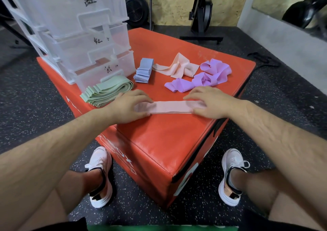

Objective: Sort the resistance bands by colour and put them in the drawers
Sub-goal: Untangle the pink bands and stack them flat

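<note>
The folded pink band (169,106) lies flat on the red worktop (159,138) just below frame centre, its long axis running left to right across the picture. The left hand (129,105) covers its left end and the right hand (205,102) its right end — fingers (143,98) of both hands spread and pressed flat on the band, with no pinch or closed grip visible. Both hands stand equally near; the band lies directly under the fingertips, so lifting it calls for a grip along that axis.

Left of the left hand, a folded green stack (106,92) touches the front of the lowest drawer. Beyond, at frame centre, sits a folded blue stack (143,71). To its right lie loose peach bands (178,67), then loose purple bands (203,76) — both unfolded.

In the upper left stands the clear drawer unit (76,32), three drawers, each marked by hand. All three look partly pulled out; no bands can be made out inside. Judgement: sorting is incomplete and nothing is stowed.
</note>
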Motion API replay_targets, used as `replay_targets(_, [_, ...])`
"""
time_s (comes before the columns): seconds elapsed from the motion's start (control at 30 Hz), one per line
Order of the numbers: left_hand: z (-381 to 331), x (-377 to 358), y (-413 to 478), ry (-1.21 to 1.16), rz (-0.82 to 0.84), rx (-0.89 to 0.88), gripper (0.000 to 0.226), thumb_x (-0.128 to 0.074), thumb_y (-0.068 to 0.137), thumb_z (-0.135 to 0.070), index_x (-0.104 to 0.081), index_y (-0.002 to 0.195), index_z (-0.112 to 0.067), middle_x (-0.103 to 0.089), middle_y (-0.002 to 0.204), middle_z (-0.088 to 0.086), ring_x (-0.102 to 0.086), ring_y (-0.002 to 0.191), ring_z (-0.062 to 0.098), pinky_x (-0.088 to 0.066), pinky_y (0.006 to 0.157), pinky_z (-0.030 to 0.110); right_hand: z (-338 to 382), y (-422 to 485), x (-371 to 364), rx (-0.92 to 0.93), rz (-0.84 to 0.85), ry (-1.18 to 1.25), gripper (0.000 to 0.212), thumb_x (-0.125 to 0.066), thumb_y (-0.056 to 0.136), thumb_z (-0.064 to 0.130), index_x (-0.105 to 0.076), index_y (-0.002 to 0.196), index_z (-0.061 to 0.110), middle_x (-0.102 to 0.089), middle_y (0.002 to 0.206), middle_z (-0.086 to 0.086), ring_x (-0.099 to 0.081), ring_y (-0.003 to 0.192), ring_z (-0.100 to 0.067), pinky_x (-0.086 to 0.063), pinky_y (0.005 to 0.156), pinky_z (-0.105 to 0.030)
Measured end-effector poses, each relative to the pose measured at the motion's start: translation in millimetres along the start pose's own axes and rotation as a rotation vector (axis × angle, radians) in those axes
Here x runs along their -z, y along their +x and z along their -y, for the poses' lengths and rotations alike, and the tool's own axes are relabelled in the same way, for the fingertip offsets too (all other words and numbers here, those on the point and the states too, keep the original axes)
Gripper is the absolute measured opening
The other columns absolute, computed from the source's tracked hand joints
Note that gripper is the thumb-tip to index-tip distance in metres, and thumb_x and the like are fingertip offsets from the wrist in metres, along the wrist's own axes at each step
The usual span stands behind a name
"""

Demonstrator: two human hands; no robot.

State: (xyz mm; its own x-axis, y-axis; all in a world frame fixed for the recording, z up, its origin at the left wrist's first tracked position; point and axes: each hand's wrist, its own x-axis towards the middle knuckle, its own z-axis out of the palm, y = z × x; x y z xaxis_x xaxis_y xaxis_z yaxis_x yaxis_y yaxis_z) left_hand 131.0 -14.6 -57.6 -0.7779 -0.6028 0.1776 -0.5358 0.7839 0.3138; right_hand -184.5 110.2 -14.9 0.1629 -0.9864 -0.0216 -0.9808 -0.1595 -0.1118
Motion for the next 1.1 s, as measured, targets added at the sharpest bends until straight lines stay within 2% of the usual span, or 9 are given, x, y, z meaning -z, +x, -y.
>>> replay_targets(0.13, [-24.4, -6.5, 14.2, 0.061, 0.062, 0.004, 0.055, -0.041, 0.078, -0.080, -0.059, 0.119, -0.050, -0.055, 0.129, -0.019, -0.053, 0.123, 0.013, -0.044, 0.097, 0.048, 12.8, 7.4, -8.6, 0.051, 0.070, -0.012, 0.044, -0.058, 0.093, 0.052, -0.055, 0.136, 0.039, -0.052, 0.136, 0.011, -0.045, 0.128, -0.014, -0.039, 0.107, -0.040])
replay_targets(0.3, [-37.7, 0.0, 37.9, 0.075, 0.119, 0.085, 0.050, -0.039, 0.068, -0.084, -0.065, 0.096, -0.051, -0.058, 0.108, -0.018, -0.057, 0.110, 0.010, -0.046, 0.095, 0.045, 18.1, 17.7, -4.8, 0.000, 0.065, 0.006, 0.045, -0.054, 0.087, 0.061, -0.058, 0.127, 0.041, -0.057, 0.125, 0.008, -0.050, 0.121, -0.018, -0.044, 0.102, -0.043])
replay_targets(0.37, [-45.4, 3.8, 48.1, 0.079, 0.112, 0.087, 0.052, -0.039, 0.070, -0.080, -0.063, 0.104, -0.048, -0.057, 0.112, -0.016, -0.056, 0.112, 0.012, -0.045, 0.097, 0.045, 21.3, 22.1, 2.3, -0.026, 0.039, 0.050, 0.043, -0.054, 0.090, 0.056, -0.058, 0.130, 0.040, -0.058, 0.129, 0.006, -0.054, 0.119, -0.020, -0.047, 0.098, -0.043])
replay_targets(0.5, [-55.4, 8.0, 76.6, 0.069, 0.041, 0.106, 0.047, -0.058, 0.086, -0.054, -0.055, 0.131, -0.041, -0.056, 0.129, -0.009, -0.053, 0.122, 0.017, -0.041, 0.101, 0.043, 24.2, 40.3, 17.2, -0.074, -0.057, 0.140, 0.037, -0.050, 0.098, 0.043, -0.056, 0.134, 0.036, -0.058, 0.130, 0.006, -0.054, 0.119, -0.019, -0.046, 0.097, -0.040])
replay_targets(0.6, [-53.2, 6.9, 98.0, 0.023, 0.010, 0.173, 0.056, -0.053, 0.083, -0.054, -0.053, 0.136, -0.037, -0.054, 0.138, -0.006, -0.049, 0.130, 0.020, -0.041, 0.105, 0.046, 16.4, 64.0, 20.2, -0.172, -0.081, 0.144, 0.042, -0.044, 0.099, 0.035, -0.052, 0.140, 0.034, -0.054, 0.139, 0.000, -0.052, 0.124, -0.024, -0.046, 0.098, -0.045])
replay_targets(0.77, [-47.3, -4.4, 133.7, 0.050, 0.049, 0.264, 0.055, -0.058, 0.091, -0.046, -0.046, 0.143, -0.034, -0.048, 0.146, -0.001, -0.045, 0.135, 0.025, -0.037, 0.109, 0.043, 5.7, 104.4, 14.3, -0.301, -0.092, 0.155, 0.044, -0.046, 0.098, 0.033, -0.048, 0.142, 0.035, -0.048, 0.142, -0.007, -0.049, 0.126, -0.031, -0.045, 0.094, -0.041])
replay_targets(0.9, [-43.6, -8.3, 146.9, 0.053, 0.072, 0.270, 0.051, -0.054, 0.092, -0.043, -0.047, 0.141, -0.033, -0.048, 0.143, 0.001, -0.046, 0.132, 0.027, -0.037, 0.108, 0.045, 7.5, 130.9, 10.1, -0.450, 0.033, 0.133, 0.041, -0.050, 0.092, 0.029, -0.054, 0.133, 0.036, -0.043, 0.145, -0.010, -0.034, 0.133, -0.035, -0.031, 0.103, -0.044])
replay_targets(1.0, [-41.9, -7.4, 149.3, 0.051, 0.076, 0.284, 0.049, -0.053, 0.093, -0.045, -0.049, 0.140, -0.033, -0.048, 0.143, 0.000, -0.045, 0.134, 0.026, -0.035, 0.109, 0.045, 0.2, 138.8, 5.0, -0.489, 0.097, 0.099, 0.029, -0.050, 0.091, 0.033, -0.062, 0.117, 0.029, -0.048, 0.136, -0.004, -0.037, 0.127, -0.035, -0.033, 0.102, -0.045])
replay_targets(1.1, [-39.9, -3.6, 147.6, 0.043, 0.083, 0.290, 0.052, -0.056, 0.091, -0.045, -0.047, 0.141, -0.033, -0.046, 0.146, 0.000, -0.042, 0.136, 0.025, -0.035, 0.110, 0.045, -5.7, 140.5, 5.9, -0.481, 0.060, 0.170, 0.015, -0.048, 0.091, 0.035, -0.061, 0.091, 0.028, -0.053, 0.124, 0.003, -0.041, 0.124, -0.034, -0.035, 0.098, -0.044])
